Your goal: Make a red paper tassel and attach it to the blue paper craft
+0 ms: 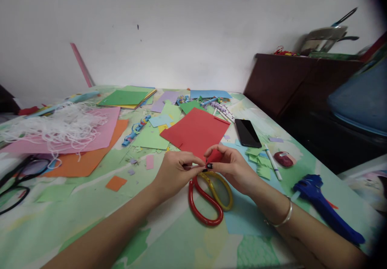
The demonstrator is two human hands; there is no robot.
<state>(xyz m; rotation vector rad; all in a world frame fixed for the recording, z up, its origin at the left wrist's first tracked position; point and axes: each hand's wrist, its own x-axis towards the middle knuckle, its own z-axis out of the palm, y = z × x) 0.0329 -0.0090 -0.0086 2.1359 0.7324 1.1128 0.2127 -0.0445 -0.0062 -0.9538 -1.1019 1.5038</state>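
Both hands meet in front of me, fingertips almost touching. My left hand (178, 172) is closed in a pinch, with a thin reddish sliver showing at its fingers. My right hand (232, 166) pinches at the same spot with thumb and index finger. What they grip is too small and hidden to name. Directly below the fingers lie scissors (208, 219) with one red and one yellow handle loop, their blades covered by the hands. Just beyond the fingertips, a red paper sheet (198, 130) lies flat on the table. Light blue paper (244, 216) lies under my right wrist.
White string (60, 126) is heaped on pink paper at left, near black scissors (22, 180). To the right are a phone (248, 133), a white marker (273, 164), fringed green paper (260, 160) and a blue glue gun (326, 208). Coloured sheets (123, 98) are stacked behind.
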